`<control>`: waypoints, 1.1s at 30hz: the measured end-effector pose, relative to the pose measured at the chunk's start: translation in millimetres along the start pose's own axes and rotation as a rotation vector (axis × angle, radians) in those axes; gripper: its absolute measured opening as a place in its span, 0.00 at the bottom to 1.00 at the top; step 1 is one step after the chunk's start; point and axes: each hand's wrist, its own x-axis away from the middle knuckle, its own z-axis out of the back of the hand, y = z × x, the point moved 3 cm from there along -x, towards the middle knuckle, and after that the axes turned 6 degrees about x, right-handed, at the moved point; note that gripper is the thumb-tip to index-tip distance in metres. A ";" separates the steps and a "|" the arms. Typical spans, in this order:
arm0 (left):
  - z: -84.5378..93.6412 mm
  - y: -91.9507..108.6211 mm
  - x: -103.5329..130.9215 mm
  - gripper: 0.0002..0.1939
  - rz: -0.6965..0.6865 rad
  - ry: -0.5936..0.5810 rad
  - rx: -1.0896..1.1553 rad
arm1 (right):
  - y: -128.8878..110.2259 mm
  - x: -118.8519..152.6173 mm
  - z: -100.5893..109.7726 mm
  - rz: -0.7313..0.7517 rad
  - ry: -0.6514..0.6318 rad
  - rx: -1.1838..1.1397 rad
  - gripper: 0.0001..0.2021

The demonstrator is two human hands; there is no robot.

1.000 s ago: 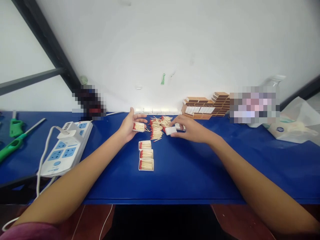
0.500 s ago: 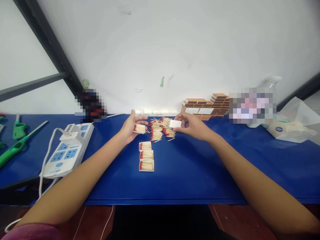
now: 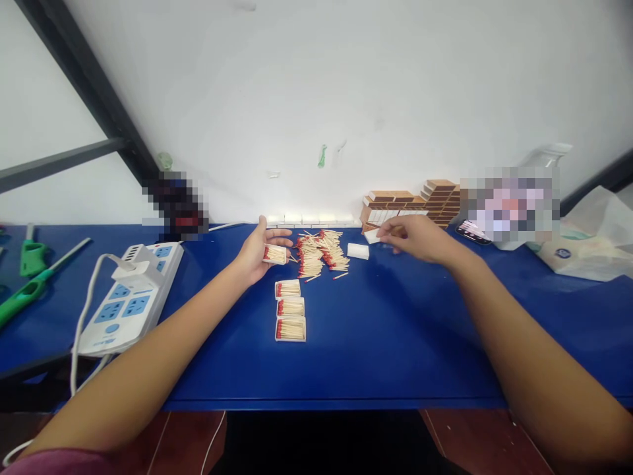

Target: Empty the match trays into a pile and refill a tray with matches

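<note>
My left hand is closed around a matchbox tray of red-tipped matches, fingers stretched out beyond it. To its right lies a loose heap of matches. My right hand pinches the edge of a small white matchbox piece in front of the stacked matchboxes. Between the heap and that hand another white matchbox piece lies on the table. Below my left hand, three filled trays stand in a column, with the nearest tray at the bottom.
A white power strip with a plugged-in adapter and cables lies at left, beside green lighters. White pieces line the wall. A phone and a tissue pack are at right on the blue table.
My right hand has let go of one white matchbox piece beside the heap and moved right, where it now pinches another by the stack. The left hand still holds its tray.
</note>
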 end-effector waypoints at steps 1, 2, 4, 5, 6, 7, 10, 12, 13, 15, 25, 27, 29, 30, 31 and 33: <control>0.0 -0.2 -0.1 0.37 -0.003 -0.004 0.000 | 2.7 0.8 1.6 0.006 -0.042 0.040 0.07; -0.3 -0.3 0.0 0.37 -0.004 -0.009 0.001 | 4.2 1.4 2.0 0.018 -0.084 0.064 0.07; -1.3 -0.5 0.2 0.37 -0.002 -0.018 0.002 | 4.1 1.8 -1.3 0.056 -0.160 0.085 0.07; -1.6 0.0 0.3 0.36 -0.002 -0.016 0.001 | 2.9 1.7 -4.6 0.076 -0.189 0.088 0.08; -1.7 1.0 0.3 0.36 -0.003 -0.011 0.000 | 1.2 1.3 -8.0 0.091 -0.196 0.091 0.09; -1.5 2.8 0.2 0.36 -0.008 -0.002 0.002 | -1.0 1.0 -11.1 0.108 -0.179 0.092 0.10; 1.8 12.1 -0.6 0.35 -0.047 0.039 0.017 | -10.2 1.4 -17.9 0.171 -0.099 0.065 0.12; 5.5 19.4 -1.3 0.35 -0.075 0.067 0.025 | -17.3 3.3 -21.4 0.215 -0.114 0.056 0.15; 7.6 22.6 -1.7 0.35 -0.088 0.081 0.027 | -20.8 4.3 -23.0 0.230 -0.136 0.070 0.16; 11.2 27.1 -2.4 0.35 -0.105 0.107 0.033 | -26.9 5.5 -25.7 0.245 -0.162 0.128 0.15; 13.4 23.5 -3.8 0.35 -0.098 0.110 0.032 | -38.8 2.7 -16.2 0.155 -0.044 0.210 0.13; 13.4 20.8 -4.1 0.35 -0.094 0.097 0.030 | -46.6 -5.2 -6.7 0.159 0.012 0.201 0.14; 13.2 17.5 -4.7 0.34 -0.088 0.081 0.027 | -56.4 -21.1 0.4 0.171 0.044 0.198 0.14; 13.0 15.8 -5.1 0.34 -0.084 0.074 0.027 | -61.5 -31.9 2.5 0.179 0.052 0.205 0.14; 12.8 14.2 -5.5 0.34 -0.082 0.067 0.028 | -66.1 -44.4 3.3 0.179 0.055 0.218 0.14; 12.3 11.5 -6.0 0.35 -0.074 0.059 0.031 | -73.9 -71.6 1.2 0.160 0.038 0.245 0.14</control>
